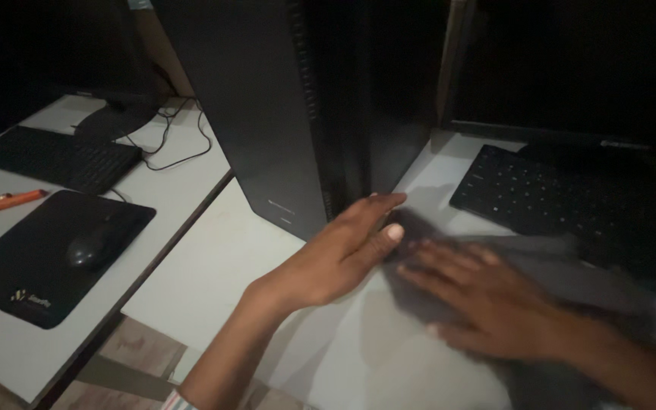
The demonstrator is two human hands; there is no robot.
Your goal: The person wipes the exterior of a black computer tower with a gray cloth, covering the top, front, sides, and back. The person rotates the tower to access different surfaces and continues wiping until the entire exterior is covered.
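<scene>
Pressing hands: both lie flat on a dark cloth (434, 266) spread over the desk (214, 266), just in front of a black computer tower (298, 114).
Left hand (343, 250): fingers stretched out, gripping nothing — tips touch the tower's lower front edge and the cloth's near corner.
Right hand (487, 304): blurred, palm down on the cloth, fingers spread and unclenched.
Cloth handling: probably soft, light and limp — likely to bunch under a push; an edge or corner pinches easiest.
Surface: pale, smooth desk; a black keyboard (556, 190) lies right of the cloth.
Room: dim; a neighbouring desk at left carries a mouse (89, 247) on a black mat, another keyboard and cables.
</scene>
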